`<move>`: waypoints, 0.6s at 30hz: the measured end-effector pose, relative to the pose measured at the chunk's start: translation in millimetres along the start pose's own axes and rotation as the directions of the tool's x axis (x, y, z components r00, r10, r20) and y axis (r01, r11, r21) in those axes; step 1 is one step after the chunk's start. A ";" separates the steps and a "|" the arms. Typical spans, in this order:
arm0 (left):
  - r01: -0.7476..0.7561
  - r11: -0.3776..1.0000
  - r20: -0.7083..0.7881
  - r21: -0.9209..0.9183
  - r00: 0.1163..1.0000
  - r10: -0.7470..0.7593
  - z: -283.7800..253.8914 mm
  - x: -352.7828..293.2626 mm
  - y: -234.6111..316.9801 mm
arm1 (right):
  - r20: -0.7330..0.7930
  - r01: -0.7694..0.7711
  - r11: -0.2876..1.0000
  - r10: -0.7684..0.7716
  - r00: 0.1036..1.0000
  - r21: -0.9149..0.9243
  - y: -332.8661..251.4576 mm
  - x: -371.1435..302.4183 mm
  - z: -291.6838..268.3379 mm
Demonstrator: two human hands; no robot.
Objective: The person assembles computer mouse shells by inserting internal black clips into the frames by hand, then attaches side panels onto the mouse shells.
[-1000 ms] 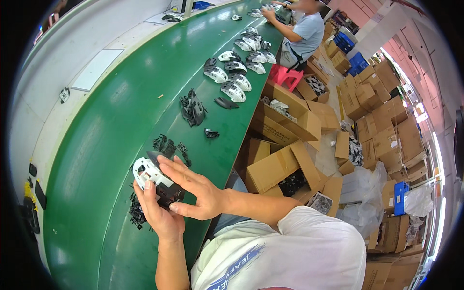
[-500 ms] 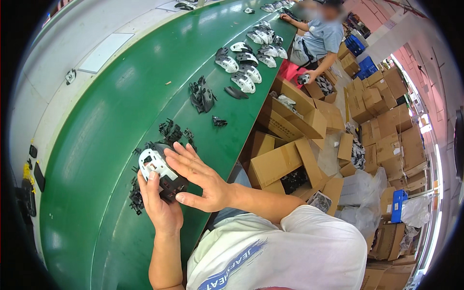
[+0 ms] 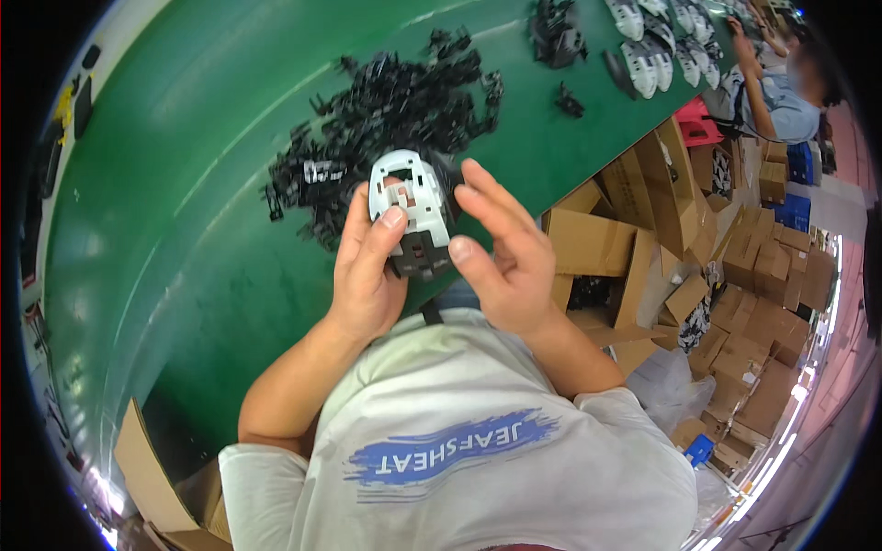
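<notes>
A white-and-black computer mouse shell [image 3: 424,216] is in my left hand [image 3: 366,266], just above the table's near edge. The left thumb presses on its white face while the fingers wrap round its side and back. Close by on the shell's right is my right hand [image 3: 510,257], its thumb and fingers spread apart. The right thumb tip is beside the dark lower part; whether it touches cannot be made out. Beyond my hands lies a big heap of small black plastic parts [image 3: 395,101], partly hidden by the shell and left hand.
More white-and-black shells [image 3: 647,66] stand in rows on the green table [image 3: 207,129] at the far right, near a co-worker [image 3: 781,101]. Black parts [image 3: 557,35] lie nearer. Open cardboard boxes [image 3: 597,243] crowd the right side; another box [image 3: 147,468] is at lower left.
The view has swung, so the table and heap now show ahead of me. My right hand has drawn back from the shell's face to its side. The left still holds the shell.
</notes>
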State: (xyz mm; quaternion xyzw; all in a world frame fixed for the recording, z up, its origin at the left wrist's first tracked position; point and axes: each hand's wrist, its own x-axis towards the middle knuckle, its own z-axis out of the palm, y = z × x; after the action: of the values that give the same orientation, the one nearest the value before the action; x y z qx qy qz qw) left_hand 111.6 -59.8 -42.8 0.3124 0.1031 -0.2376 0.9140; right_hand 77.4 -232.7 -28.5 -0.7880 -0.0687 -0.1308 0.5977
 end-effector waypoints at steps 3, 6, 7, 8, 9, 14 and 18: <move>-0.063 0.989 0.057 0.135 0.997 0.056 -11.7 -6.6 2.2 | 0.020 -0.178 0.960 0.178 0.984 0.218 -4.8 -5.2 7.3; -0.067 0.991 0.054 0.118 0.997 0.061 -15.6 -7.5 2.6 | 0.064 -0.301 0.863 0.302 0.951 0.406 -5.7 -2.9 8.5; -0.062 0.992 0.047 0.107 0.997 0.057 -14.6 -8.3 3.1 | 0.089 -0.349 0.803 0.352 0.932 0.483 -5.3 -1.2 7.5; -0.063 0.993 0.045 0.103 0.997 0.058 -15.0 -8.9 3.9 | 0.092 -0.352 0.804 0.353 0.931 0.480 -4.8 -0.9 6.9; -0.038 0.998 0.053 0.049 0.998 0.036 -15.5 -9.0 4.6 | 0.080 -0.348 0.784 0.360 0.930 0.515 -3.4 -1.0 6.2; -0.009 0.996 0.031 -0.088 0.999 0.012 -11.4 -7.8 9.1 | 0.059 -0.285 0.838 0.292 0.955 0.466 -21.1 -6.1 8.5; -0.008 0.996 0.090 -0.094 0.996 0.016 -25.7 -4.3 5.7 | 0.135 -0.148 0.940 0.110 0.985 0.307 -18.9 -10.4 10.6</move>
State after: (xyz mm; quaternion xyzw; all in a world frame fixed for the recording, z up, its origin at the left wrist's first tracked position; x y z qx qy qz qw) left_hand 109.6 -38.3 -58.5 0.2586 0.0707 -0.2409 0.9328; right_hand 63.8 -216.9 -16.7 -0.6912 -0.0714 -0.0328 0.7184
